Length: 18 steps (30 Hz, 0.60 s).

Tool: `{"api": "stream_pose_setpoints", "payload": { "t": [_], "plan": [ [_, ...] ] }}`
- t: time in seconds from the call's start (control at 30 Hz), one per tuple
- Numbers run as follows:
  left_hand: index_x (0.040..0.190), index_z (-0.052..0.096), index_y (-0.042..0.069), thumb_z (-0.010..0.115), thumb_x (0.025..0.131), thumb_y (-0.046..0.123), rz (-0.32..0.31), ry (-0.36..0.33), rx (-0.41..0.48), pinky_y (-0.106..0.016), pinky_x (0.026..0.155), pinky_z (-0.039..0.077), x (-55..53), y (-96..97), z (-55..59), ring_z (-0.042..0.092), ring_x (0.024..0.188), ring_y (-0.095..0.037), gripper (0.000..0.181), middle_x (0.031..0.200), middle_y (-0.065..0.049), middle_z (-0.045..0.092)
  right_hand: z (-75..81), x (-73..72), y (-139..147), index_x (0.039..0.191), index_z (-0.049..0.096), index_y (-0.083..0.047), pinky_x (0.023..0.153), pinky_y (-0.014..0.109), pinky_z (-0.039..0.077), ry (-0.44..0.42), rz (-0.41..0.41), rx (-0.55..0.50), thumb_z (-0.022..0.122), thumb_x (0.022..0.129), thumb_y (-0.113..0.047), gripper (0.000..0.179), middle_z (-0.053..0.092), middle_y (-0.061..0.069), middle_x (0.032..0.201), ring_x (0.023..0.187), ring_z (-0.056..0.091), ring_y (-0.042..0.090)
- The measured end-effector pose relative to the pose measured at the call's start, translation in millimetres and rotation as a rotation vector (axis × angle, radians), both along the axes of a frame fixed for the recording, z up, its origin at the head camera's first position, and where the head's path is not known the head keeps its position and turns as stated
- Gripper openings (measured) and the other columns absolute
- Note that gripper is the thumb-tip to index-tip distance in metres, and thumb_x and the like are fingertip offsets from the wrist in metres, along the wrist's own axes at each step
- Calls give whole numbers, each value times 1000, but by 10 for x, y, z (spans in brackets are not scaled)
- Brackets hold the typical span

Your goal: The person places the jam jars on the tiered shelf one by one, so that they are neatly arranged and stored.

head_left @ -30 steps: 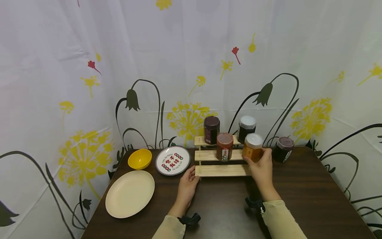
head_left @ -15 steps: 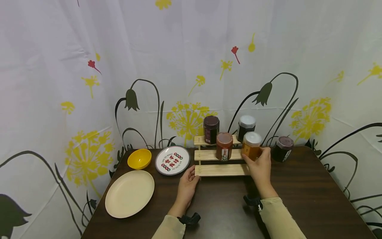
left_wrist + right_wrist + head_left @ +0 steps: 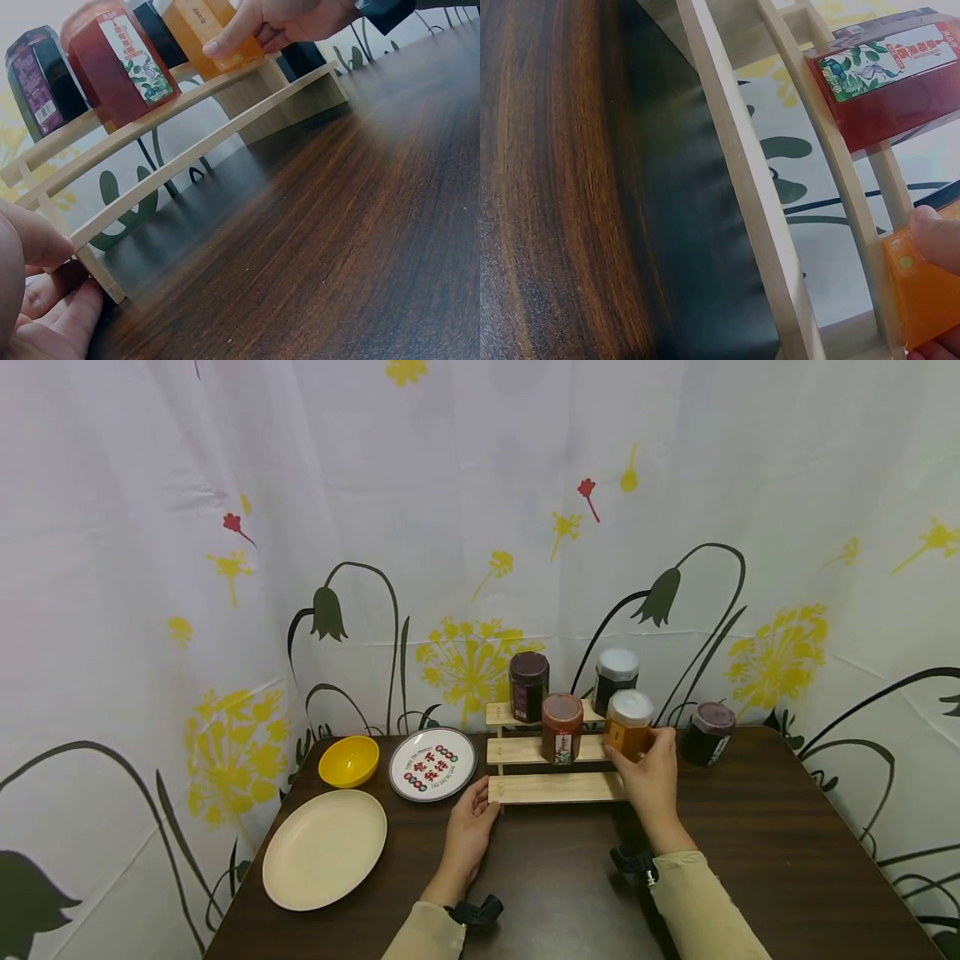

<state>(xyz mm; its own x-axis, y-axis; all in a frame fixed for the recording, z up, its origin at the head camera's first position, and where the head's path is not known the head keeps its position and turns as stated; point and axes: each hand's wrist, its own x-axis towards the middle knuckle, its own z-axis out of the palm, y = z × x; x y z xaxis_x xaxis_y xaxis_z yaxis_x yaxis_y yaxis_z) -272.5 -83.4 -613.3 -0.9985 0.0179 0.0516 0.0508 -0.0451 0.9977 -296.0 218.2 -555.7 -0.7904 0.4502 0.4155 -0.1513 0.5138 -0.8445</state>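
A three-tier wooden rack point(image 3: 555, 788) stands on the table. My left hand point(image 3: 467, 831) grips its lower left corner, thumb on the front slat and fingers curled beneath in the left wrist view. With my right hand point(image 3: 652, 785) I hold an amber jar point(image 3: 627, 739) with a white lid, upright at the right end of the middle tier. To its left on that tier is a red jar point(image 3: 561, 728), its label point(image 3: 889, 61) facing front. On the top tier stand a dark purple jar point(image 3: 528, 687) and a dark jar with a white lid point(image 3: 617, 672).
Right of the rack, another dark jar point(image 3: 708, 735) stands on the brown table point(image 3: 780, 843). On the left are a yellow bowl point(image 3: 348, 762), a white plate point(image 3: 432, 765) with red characters and a large cream plate point(image 3: 325, 850). A patterned curtain point(image 3: 450, 485) hangs behind.
My right hand and the amber jar have shifted slightly left along the middle tier. The left hand keeps its grip on the rack's corner.
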Motion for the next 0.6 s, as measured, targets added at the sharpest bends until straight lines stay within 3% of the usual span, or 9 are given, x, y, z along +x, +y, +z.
{"api": "stream_pose_setpoints", "payload": {
  "t": [0.33, 0.6],
  "plan": [
    [158, 49, -6, 63, 105, -1, 3, 7, -8, -12, 95, 53, 14, -1, 8, 64, 134, -38, 55, 148, -29, 63, -56, -12, -9, 138, 42, 9, 109, 61, 47, 20, 30, -49, 92, 86, -7, 74, 49, 34, 136, 128, 55, 49],
    [158, 51, -4, 64, 105, 0, 4, 7, -9, -14, 96, 53, 5, 6, 26, 64, 132, -34, 54, 148, -27, 63, 3, 18, 13, 144, 41, 8, 116, 65, 46, -34, 64, -80, 91, 89, -10, 76, 46, 34, 143, 136, 53, 50]
  ]
}}
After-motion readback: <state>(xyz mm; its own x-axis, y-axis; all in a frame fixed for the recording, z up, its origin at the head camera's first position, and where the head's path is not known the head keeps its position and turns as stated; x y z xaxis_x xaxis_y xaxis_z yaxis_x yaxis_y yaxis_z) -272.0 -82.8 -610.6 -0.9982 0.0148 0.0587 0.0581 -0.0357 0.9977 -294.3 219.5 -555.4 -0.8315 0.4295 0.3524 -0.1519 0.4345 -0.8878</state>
